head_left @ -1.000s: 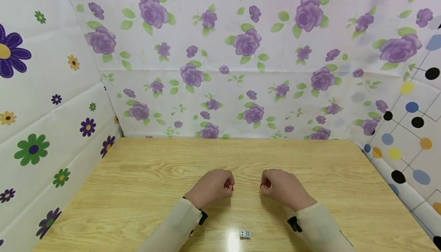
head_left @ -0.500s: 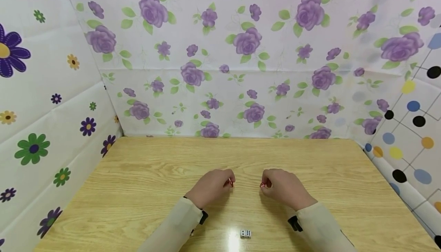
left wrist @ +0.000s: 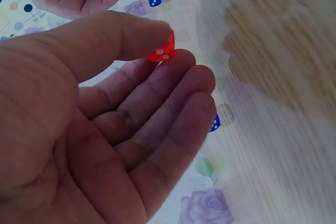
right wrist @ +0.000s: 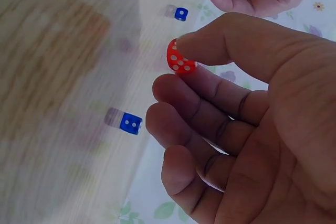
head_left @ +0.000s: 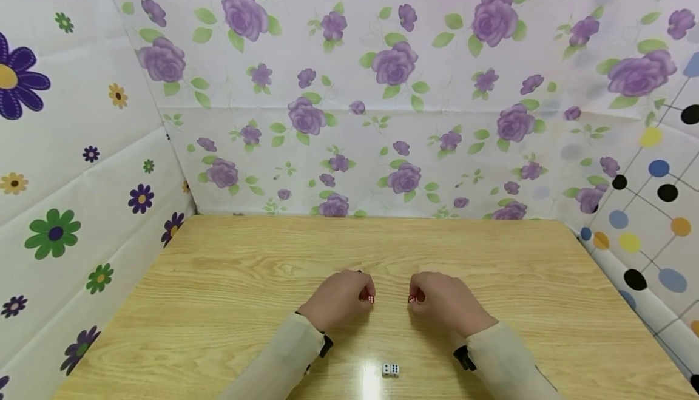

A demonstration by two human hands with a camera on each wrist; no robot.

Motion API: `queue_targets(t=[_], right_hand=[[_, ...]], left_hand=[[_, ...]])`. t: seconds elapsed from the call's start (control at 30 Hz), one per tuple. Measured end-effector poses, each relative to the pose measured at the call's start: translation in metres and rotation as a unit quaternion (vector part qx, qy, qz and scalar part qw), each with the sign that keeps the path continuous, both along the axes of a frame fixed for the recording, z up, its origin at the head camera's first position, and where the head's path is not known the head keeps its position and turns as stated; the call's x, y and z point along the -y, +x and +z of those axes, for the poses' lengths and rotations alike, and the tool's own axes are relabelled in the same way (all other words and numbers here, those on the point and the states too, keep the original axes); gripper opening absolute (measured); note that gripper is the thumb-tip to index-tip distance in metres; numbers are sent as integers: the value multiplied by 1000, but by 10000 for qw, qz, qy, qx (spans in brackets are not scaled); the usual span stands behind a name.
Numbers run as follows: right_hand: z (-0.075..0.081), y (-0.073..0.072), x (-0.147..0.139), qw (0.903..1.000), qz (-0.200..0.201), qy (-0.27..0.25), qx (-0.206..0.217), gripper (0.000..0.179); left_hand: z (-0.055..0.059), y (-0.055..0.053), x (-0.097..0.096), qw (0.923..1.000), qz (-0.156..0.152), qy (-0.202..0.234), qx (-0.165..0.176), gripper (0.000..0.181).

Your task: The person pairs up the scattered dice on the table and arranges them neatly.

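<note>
Each hand pinches a red die with white pips between thumb and fingertips over the wooden table. My left hand [head_left: 340,295] has its red die [left wrist: 165,48] at the thumb tip, the other fingers loosely bent below. Facing it across a small gap, my right hand [head_left: 446,300] grips another red die [right wrist: 181,59] the same way. Two blue dice stand on the table beyond the hands: one blue die [right wrist: 130,123] is in full sight in the right wrist view, and another blue die [right wrist: 181,13] shows farther off. The head view mostly hides them behind the hands.
Two white dice [head_left: 390,369] with black pips sit side by side near the front of the wooden table [head_left: 229,254]. A flowered cloth [head_left: 349,163] hangs along the back edge, with patterned cloths at both sides.
Both hands have drawn slightly closer together, each still pinching its red die. The red die in the left hand shows a different side. The white dice stay where they were on the table.
</note>
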State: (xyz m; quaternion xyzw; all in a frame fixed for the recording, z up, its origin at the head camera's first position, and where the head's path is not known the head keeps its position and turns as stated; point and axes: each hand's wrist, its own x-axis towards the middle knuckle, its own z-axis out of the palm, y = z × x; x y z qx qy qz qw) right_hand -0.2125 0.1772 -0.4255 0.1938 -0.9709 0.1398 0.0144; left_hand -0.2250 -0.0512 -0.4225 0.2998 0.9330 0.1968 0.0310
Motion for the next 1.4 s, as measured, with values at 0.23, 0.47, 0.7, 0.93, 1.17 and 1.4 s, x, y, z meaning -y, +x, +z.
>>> queue_targets(t=[0.23, 0.47, 0.7, 0.93, 1.17, 1.4], right_hand=[[-4, 2, 2, 9990, 419, 98, -119, 12], [-4, 4, 3, 9965, 836, 66, -31, 11], [-9, 4, 4, 9938, 1112, 42, 29, 10], [-10, 5, 6, 9929, 1190, -12, 71, 9], [-10, 6, 7, 9921, 1248, -68, 92, 7], [-8, 8, 6, 9935, 1109, -162, 214, 12]], left_hand=[[-4, 0, -3, 9998, -168, -136, -22, 10], [-8, 3, -6, 9993, -266, -159, 227, 12], [-5, 4, -7, 9988, -379, -225, 209, 10], [-1, 6, -7, 9980, -495, -243, 320, 7], [-3, 5, -7, 9978, -542, -203, 324, 6], [-1, 7, -4, 9984, -247, -138, 496, 6]])
